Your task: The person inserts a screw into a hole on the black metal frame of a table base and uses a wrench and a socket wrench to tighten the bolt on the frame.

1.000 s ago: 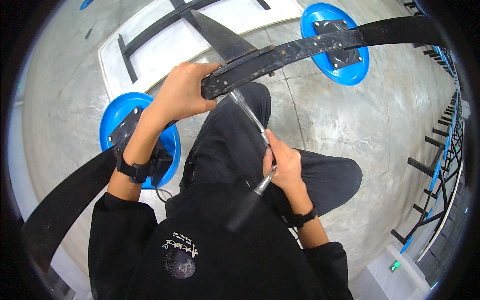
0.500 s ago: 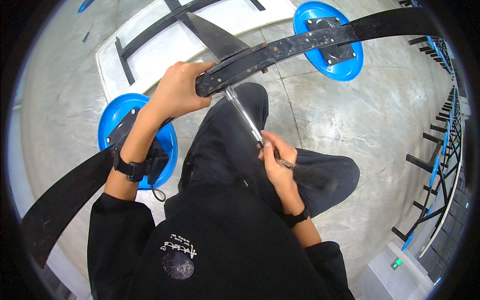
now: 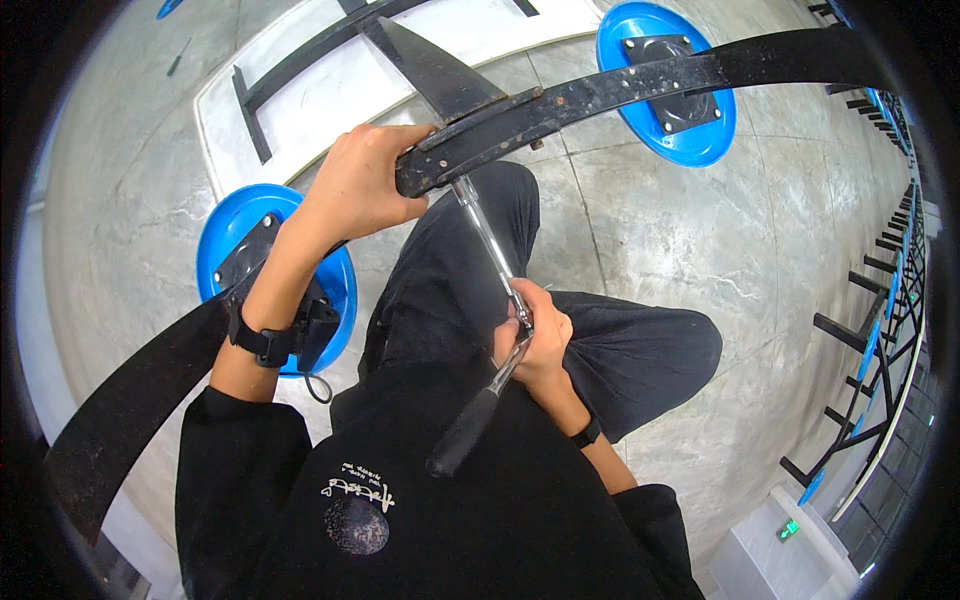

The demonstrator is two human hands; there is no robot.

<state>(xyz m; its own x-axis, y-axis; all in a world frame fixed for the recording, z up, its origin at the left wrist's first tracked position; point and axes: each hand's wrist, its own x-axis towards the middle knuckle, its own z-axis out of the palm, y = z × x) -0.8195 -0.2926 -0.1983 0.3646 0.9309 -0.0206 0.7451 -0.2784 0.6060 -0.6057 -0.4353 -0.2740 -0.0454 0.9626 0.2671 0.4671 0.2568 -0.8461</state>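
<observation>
My left hand (image 3: 365, 185) is wrapped round the black curved metal bar (image 3: 590, 97), its thumb below and its fingers over the top. A socket wrench (image 3: 484, 232) with a long shiny extension meets the underside of this bar beside my left hand. My right hand (image 3: 540, 335) is closed round the wrench's ratchet head, where the extension joins the handle. The dark grip (image 3: 465, 432) of the handle slants down toward my black shirt. Whether the socket sits on a bolt is hidden by the bar.
Round blue seats with black plates are fixed to the bar, a left seat (image 3: 213, 222) and a right seat (image 3: 612, 52). A white panel (image 3: 218, 135) with a black frame lies beyond. More black frames (image 3: 868, 305) line the right side. A thin tool (image 3: 178, 58) lies on the floor.
The wrench's handle has swung round and now points down toward my shirt. My right hand has shifted slightly left and turned. My left hand keeps its hold on the bar.
</observation>
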